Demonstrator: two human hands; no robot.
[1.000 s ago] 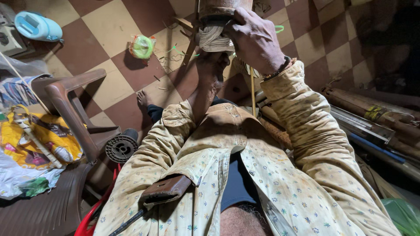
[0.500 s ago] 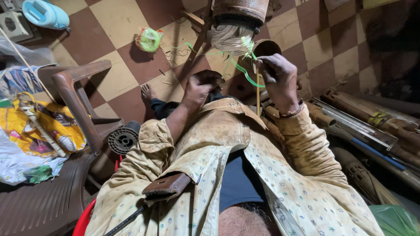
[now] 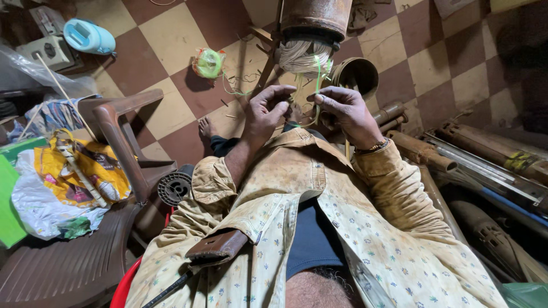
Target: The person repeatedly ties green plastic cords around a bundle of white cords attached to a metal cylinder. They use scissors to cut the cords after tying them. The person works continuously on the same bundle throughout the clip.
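Green string (image 3: 317, 77) runs down from the pale coil windings (image 3: 303, 56) at the mouth of the rusty cylinder (image 3: 317, 17), up at twelve o'clock, and it's pinched in the right hand (image 3: 342, 109), thumb and forefinger closed on the strand just below the coil. Left hand (image 3: 267, 108) sits close beside it at the nine o'clock side, fingers curled in toward the same strand, though whether they actually grip it I cannot tell. The two hands are near each other, not touching. Over at ten o'clock a spool of green string (image 3: 208, 62) lies on the checkered floor (image 3: 171, 45). At eight o'clock stands a brown plastic chair (image 3: 114, 131) with a yellow bag (image 3: 80, 177) on its seat.
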